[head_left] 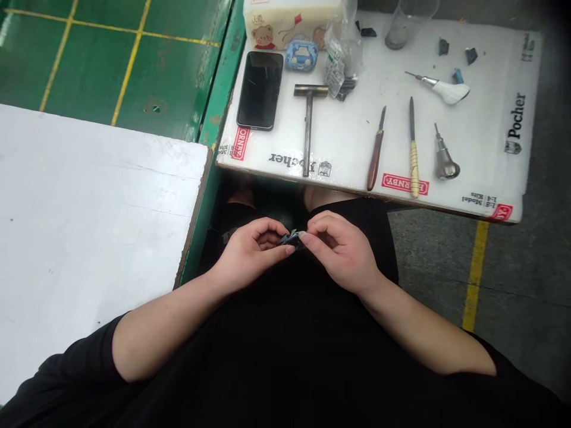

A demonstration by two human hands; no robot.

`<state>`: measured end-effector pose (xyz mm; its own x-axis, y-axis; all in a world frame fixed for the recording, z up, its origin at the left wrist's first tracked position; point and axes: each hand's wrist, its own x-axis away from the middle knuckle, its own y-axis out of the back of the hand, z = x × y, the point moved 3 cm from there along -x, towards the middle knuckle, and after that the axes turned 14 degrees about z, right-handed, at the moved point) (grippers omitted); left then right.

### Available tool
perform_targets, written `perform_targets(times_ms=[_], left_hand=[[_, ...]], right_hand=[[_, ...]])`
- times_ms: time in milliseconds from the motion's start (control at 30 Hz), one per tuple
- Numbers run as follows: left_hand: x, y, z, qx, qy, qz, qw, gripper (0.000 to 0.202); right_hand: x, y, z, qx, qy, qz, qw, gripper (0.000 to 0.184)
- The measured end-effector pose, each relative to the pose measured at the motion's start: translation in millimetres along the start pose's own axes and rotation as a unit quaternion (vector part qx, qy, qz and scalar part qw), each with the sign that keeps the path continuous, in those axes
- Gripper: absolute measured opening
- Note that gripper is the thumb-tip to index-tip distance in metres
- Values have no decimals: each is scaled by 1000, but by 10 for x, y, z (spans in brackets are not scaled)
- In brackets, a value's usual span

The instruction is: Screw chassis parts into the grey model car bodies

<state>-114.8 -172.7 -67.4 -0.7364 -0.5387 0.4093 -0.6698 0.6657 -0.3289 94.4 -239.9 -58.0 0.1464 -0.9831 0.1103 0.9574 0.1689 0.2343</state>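
Above my lap, a small dark grey-blue piece (291, 238) with jagged edges sits between my two hands; its exact kind is too small to tell. My left hand (261, 246) pinches it from the left, thumb below and fingers curled above. From the other side, the thumb and forefinger of my right hand (341, 246) close on its right end. Fingertips hide part of the piece. Beyond the hands, on the white board, lie a T-shaped metal tool (308, 128), a wooden-handled knife (377, 148) and a file with a wrapped yellow handle (414, 148).
The white printed board (352, 172) has its near edge just past my knees. On it are a phone (260, 89), a blue case (301, 55), a plastic bag (342, 59), a clear cup (408, 21), a metal-handled awl (445, 154) and a white-handled tool (441, 88). A white tabletop (89, 226) stands left.
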Motion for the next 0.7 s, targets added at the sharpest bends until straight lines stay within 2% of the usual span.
perform_targets(times_ms=[167, 300, 400, 567, 700], left_hand=[[-10, 8, -43, 11, -44, -3, 999, 35], [-4, 14, -75, 12, -37, -6, 999, 36], [-5, 16, -71, 28, -24, -5, 999, 37], [-28, 18, -2, 121, 44, 13, 992, 43], [-34, 0, 22, 184, 90, 48, 978, 49]], right_hand=[[18, -6, 79, 66, 32, -17, 997, 23], [30, -19, 115, 96, 67, -11, 993, 21], [38, -22, 97, 85, 66, -10, 994, 20], [28, 2, -112, -55, -20, -50, 997, 27], [-4, -45, -315, -214, -103, -45, 970, 33]])
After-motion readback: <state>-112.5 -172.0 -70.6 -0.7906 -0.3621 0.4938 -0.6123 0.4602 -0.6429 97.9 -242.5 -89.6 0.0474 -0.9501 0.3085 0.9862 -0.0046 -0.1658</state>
